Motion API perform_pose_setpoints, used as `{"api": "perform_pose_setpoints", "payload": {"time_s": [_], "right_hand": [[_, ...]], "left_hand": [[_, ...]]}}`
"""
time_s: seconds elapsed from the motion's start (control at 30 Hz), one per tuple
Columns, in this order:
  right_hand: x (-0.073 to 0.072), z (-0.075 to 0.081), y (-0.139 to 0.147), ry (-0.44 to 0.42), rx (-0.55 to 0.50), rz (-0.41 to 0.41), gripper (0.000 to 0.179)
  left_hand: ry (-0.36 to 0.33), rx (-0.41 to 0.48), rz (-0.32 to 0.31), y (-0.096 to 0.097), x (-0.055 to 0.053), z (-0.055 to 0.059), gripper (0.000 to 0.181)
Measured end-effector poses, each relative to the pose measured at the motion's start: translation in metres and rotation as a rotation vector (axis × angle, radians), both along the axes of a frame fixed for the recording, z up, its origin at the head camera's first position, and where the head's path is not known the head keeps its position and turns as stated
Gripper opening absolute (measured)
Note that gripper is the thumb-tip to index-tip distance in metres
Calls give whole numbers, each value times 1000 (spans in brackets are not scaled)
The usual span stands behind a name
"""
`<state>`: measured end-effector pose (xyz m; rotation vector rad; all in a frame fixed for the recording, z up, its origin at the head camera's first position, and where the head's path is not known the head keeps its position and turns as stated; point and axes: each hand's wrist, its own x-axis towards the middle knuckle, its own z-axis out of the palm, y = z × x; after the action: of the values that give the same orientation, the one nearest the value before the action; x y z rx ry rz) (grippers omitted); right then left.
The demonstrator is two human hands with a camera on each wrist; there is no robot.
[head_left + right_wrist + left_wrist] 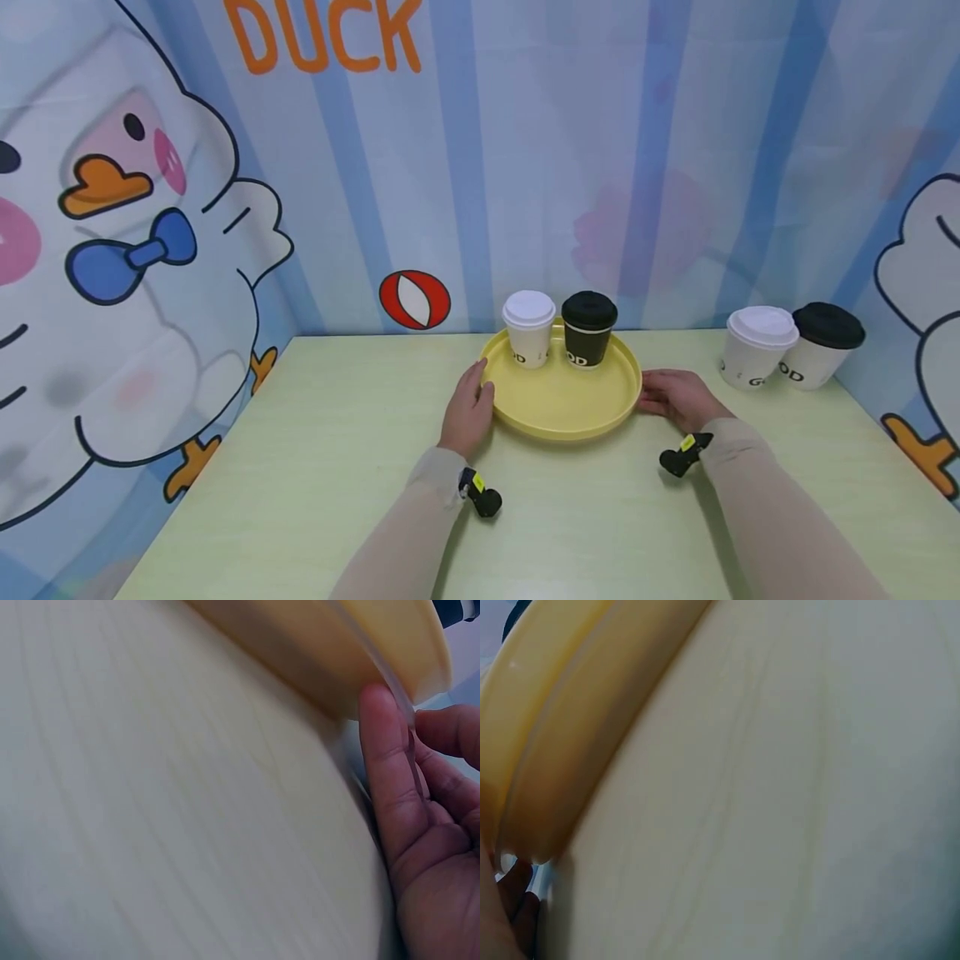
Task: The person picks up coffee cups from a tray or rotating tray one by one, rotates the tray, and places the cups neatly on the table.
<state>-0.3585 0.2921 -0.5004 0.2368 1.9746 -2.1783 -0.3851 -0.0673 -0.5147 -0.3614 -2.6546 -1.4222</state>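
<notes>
The left hand [467, 412] and the right hand [684, 397] flank a yellow tray [558, 408], which sits between them over the pale table [322, 450]. The right hand is nearly closed on the rim, its thumb above the edge and its fingers tucked beneath. The left hand seems to hold the opposite rim in the same manner, thumb toward its near side (the left wrist view shows only a sliver of its fingers). Whether the tray bears on the table or is slightly raised cannot be told.

Beyond the fingertips, on the tray's far half, stand two lidded cups: a white cup [529, 337] nearer the left hand and a dark cup [587, 342] nearer the right, both upright and just apart.

Outside the right hand, beyond its wrist, a white-lidded cup [756, 350] and a black-lidded cup [817, 354] stand off the tray, close together. Past everything hangs a striped backdrop [525, 150].

As for progress, the tray appears loaded with one pair and gripped at both sides; its placing looks unfinished, since neither hand has let go. The outer pair is untouched.
</notes>
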Motion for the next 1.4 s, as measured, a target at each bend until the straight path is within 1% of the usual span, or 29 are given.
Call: {"api": "perform_pose_setpoints", "payload": {"time_s": [0.1,0.17,0.27,0.33,0.4,0.47,0.57,0.63,0.7,0.77,0.87,0.93,1.03,1.13,1.2,1.3,1.4], "right_hand": [[-1,1,-1,2,-2,13,53],[-1,3,-1,-11,12,22,54],[-3,13,-3,-47,126,15,57],[-6,28,-5,-51,257,3,60],[-10,50,-9,-20,388,-21,64],[-17,74,-15,55,493,-28,70],[-27,107,-28,164,638,-16,86],[-33,122,-38,217,712,-2,97],[-37,130,-50,253,770,-5,106],[-40,130,-61,277,791,-14,112],[-45,121,-74,305,803,-22,121],[-48,111,-78,293,811,-16,127],[-53,98,-81,253,823,-6,131],[-58,88,-80,221,850,-7,128],[-60,85,-81,218,867,-10,124],[-63,82,-82,221,886,-9,118],[-63,82,-82,235,888,1,116]], "left_hand": [[-3,-3,6,-1,-1,0,53],[8,-1,4,-1,-1,0,53],[18,0,0,0,-2,-2,53],[26,0,-2,0,-1,-3,53],[27,4,-1,-1,0,-2,53],[29,10,4,-1,1,-1,53],[27,14,12,-2,2,1,53],[20,8,14,-2,3,1,53],[12,3,12,-2,3,1,53],[7,2,7,-2,3,0,53],[0,12,2,-1,2,0,54],[0,13,3,-1,1,-1,54],[-2,11,4,1,0,-2,53],[-2,8,4,2,0,-1,53],[-1,8,5,3,1,0,53],[-10,-3,13,2,0,0,53],[-14,-7,25,-1,-1,0,53]]}}
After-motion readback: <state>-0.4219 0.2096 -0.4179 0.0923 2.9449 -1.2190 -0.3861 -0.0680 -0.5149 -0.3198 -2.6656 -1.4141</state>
